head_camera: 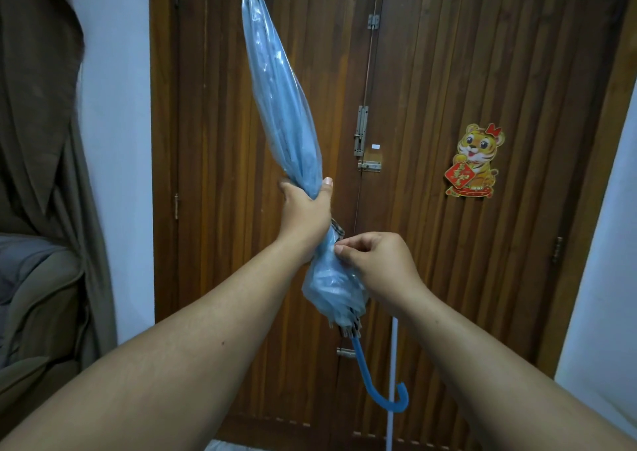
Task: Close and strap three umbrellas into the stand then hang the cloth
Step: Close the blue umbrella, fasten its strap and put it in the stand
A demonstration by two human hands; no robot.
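A closed light-blue translucent umbrella [282, 99] is held tilted in front of me, tip up at the top edge, curved blue handle [379, 395] hanging low. My left hand [305, 209] grips the folded canopy around its middle, thumb on the right side. Just below it, my right hand [375, 261] pinches something small at the canopy [331, 281], apparently the strap; the strap itself is mostly hidden by my fingers. No stand, cloth or other umbrella shows in this view.
A brown wooden double door [431, 106] with metal bolts [361, 133] and a tiger sticker [475, 161] stands straight ahead. Brown curtain [38, 88] and a cushioned seat [38, 295] are at the left. White walls flank the door. A thin white rod [392, 381] leans by the door.
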